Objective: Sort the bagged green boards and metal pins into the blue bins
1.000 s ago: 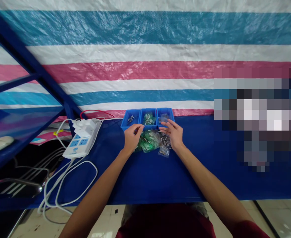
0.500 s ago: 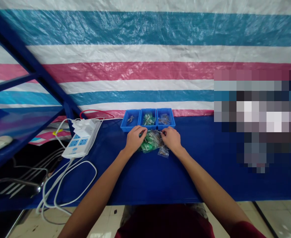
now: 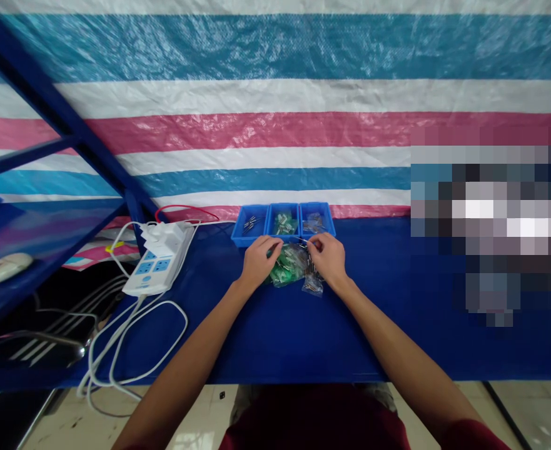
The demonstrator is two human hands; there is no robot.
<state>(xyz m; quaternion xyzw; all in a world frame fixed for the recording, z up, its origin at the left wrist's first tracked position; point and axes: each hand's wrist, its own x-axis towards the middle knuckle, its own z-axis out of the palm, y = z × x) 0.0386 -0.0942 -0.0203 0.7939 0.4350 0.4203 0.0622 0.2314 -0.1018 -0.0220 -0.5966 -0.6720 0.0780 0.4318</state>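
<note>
My right hand (image 3: pixel 329 257) pinches a thin metal pin (image 3: pixel 302 239), whose end points left in front of the blue bins. Opposite it, my left hand (image 3: pixel 259 261) has thumb and fingers brought together; whatever lies between them is too small to make out. Below and between both hands lies a pile of clear and green plastic bags (image 3: pixel 290 265) with small metal parts. A small clear bag of metal parts (image 3: pixel 313 285) sticks out toward me. Just beyond my hands stand three joined blue bins: the left bin (image 3: pixel 237 240) holds loose metal pins, the other two hold bagged parts.
The blue table (image 3: pixel 294 344) runs along a striped plastic sheet (image 3: pixel 275 131). A white power strip (image 3: pixel 153 269) with looped white cables (image 3: pixel 184 319) lies at left, beside a blue metal frame (image 3: pixel 101 159). A white mouse (image 3: pixel 4 267) sits far left. The right side is pixelated.
My right hand has risen slightly, and the pin's end now shows just in front of the bins. My left hand stays almost still. The whole view has shifted slightly.
</note>
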